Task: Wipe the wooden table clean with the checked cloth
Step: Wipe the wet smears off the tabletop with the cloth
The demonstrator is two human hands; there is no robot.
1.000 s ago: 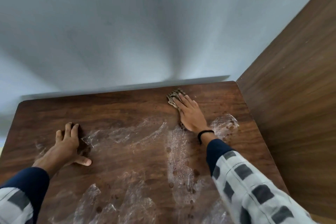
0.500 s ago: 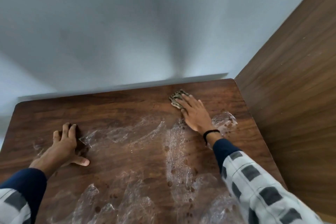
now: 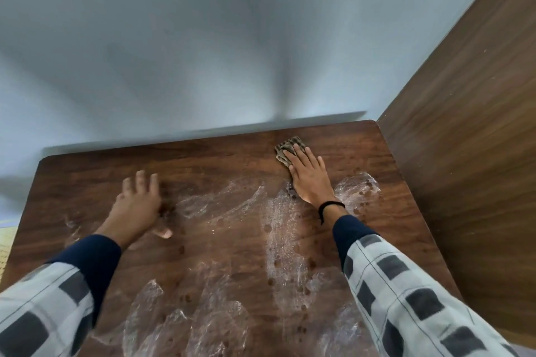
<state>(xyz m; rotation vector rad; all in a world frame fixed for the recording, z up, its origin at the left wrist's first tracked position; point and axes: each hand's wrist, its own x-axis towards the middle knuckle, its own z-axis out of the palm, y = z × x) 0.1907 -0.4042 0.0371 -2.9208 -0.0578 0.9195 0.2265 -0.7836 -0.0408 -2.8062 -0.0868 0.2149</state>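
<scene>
The wooden table fills the lower view, its dark top smeared with white soapy streaks and brown spots. My right hand lies flat near the far right of the table, pressing the crumpled checked cloth, which sticks out past my fingertips. Most of the cloth is hidden under the palm. My left hand rests flat on the table's left part, fingers spread, holding nothing.
A pale blue wall runs right behind the table's far edge. A tall brown wooden panel stands against the table's right side. A strip of yellowish floor shows past the left edge.
My right hand has slid the cloth a little to the right along the far edge. My left hand has stayed planted on the table.
</scene>
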